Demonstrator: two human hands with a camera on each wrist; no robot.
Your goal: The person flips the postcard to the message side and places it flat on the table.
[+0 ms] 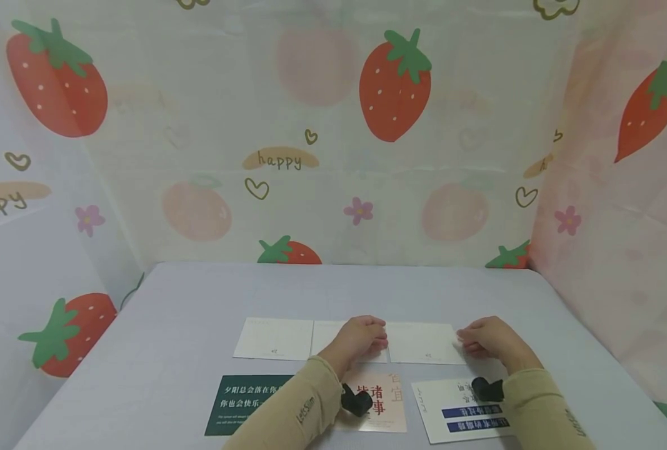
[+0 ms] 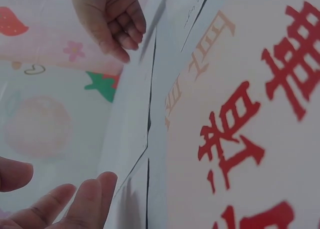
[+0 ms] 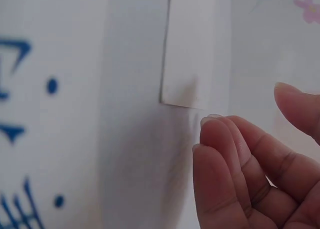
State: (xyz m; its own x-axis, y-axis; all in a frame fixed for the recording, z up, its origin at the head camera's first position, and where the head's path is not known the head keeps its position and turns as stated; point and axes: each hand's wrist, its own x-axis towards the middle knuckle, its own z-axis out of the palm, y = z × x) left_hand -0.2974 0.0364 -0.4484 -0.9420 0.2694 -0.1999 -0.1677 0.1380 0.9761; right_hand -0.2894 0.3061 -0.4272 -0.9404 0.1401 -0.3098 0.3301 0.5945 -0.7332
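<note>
Three white cards lie side by side in a row: a left card (image 1: 274, 339), a middle card (image 1: 324, 332) and a right card (image 1: 424, 344). My left hand (image 1: 361, 337) is over the middle card, fingertips at the seam with the right card. In the left wrist view its thumb and fingers (image 2: 87, 201) are apart, with nothing between them. At the right card's outer edge is my right hand (image 1: 493, 340). The right wrist view has its loosely bent fingers (image 3: 220, 189) just off the card's corner, the thumb apart from them.
Nearer me lie three printed cards: a dark green one (image 1: 243, 400), a pale pink one with red characters (image 1: 389, 419) and a white one with blue bands (image 1: 431, 412). My left forearm covers part of the first two. A strawberry-print curtain (image 1: 322, 125) surrounds the white table (image 1: 198, 294).
</note>
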